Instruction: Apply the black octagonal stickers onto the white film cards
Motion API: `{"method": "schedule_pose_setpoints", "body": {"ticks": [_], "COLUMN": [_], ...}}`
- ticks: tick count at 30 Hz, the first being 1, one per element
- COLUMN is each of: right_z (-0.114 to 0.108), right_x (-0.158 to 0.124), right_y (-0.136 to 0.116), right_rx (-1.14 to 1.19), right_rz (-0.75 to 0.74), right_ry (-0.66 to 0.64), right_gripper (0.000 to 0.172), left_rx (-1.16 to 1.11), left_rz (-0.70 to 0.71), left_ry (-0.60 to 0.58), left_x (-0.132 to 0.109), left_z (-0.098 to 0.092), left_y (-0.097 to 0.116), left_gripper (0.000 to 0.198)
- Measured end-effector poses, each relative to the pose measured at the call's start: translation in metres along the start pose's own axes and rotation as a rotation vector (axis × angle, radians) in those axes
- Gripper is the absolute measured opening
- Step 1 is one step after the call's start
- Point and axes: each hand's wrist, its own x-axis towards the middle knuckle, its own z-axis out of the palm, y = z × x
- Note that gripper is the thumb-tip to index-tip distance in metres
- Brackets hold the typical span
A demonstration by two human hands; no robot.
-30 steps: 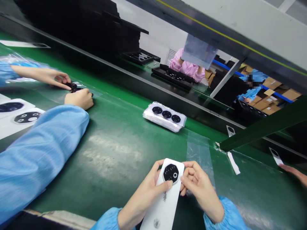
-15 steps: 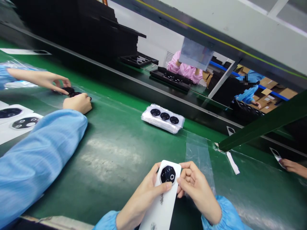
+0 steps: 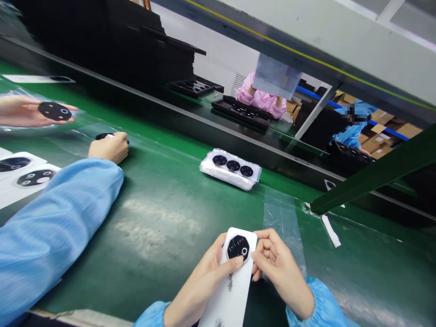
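A long white panel (image 3: 235, 284), shaped like a phone back cover, carries a black octagonal camera plate (image 3: 237, 248) near its top end. My left hand (image 3: 207, 277) is wrapped round the panel's left side, its thumb resting at the lower edge of the plate. At the upper right edge, my right hand (image 3: 277, 265) pinches the panel between thumb and curled fingers. Small grey printing shows below the plate, and the panel's lower end runs out of view.
A stack of clear-wrapped round black plates (image 3: 233, 165) sits ahead on the green bench (image 3: 163, 213). A plastic strip (image 3: 281, 218) lies beyond my right hand. At left, a co-worker's hand (image 3: 20, 111) holds a black round plate near white panels (image 3: 20, 193). A green post (image 3: 368, 177) slants at right.
My hands and the panel stay nearly still. The co-worker's one hand has moved left, lifting a black plate away; their other hand stays put. A hand at far right has left view.
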Motion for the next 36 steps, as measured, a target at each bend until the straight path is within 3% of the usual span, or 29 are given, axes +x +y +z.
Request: {"method": "schedule_pose_setpoints", "body": {"ticks": [5, 12, 15, 21, 28, 36], "right_z": [-0.001, -0.01, -0.011, -0.008, -0.006, -0.005], "right_x": [0.004, 0.009, 0.011, 0.014, 0.019, 0.018], "right_y": [0.005, 0.006, 0.006, 0.006, 0.008, 0.003], "right_rx": [-0.052, 0.057, 0.075, 0.005, -0.071, -0.112], "right_rz": [0.022, 0.024, 0.042, 0.059, 0.136, 0.05], "right_ry": [0.024, -0.036, -0.029, 0.025, 0.009, -0.019], "right_gripper": [0.048, 0.038, 0.036, 0.04, 0.049, 0.047], "left_rx": [0.028, 0.032, 0.033, 0.151, 0.246, 0.247], "left_rz": [0.008, 0.072, 0.052, 0.1, 0.175, 0.193], "left_ry": [-0.01, -0.121, -0.09, 0.029, 0.027, 0.022], "left_x": [0.0, 0.003, 0.005, 0.016, 0.021, 0.02], "left_z": [-0.001, -0.007, -0.007, -0.002, 0.0, -0.003], "left_y": [-0.006, -0.003, -0.001, -0.003, -0.001, -0.001], "left_gripper": [0.048, 0.035, 0.033, 0.047, 0.045, 0.042]}}
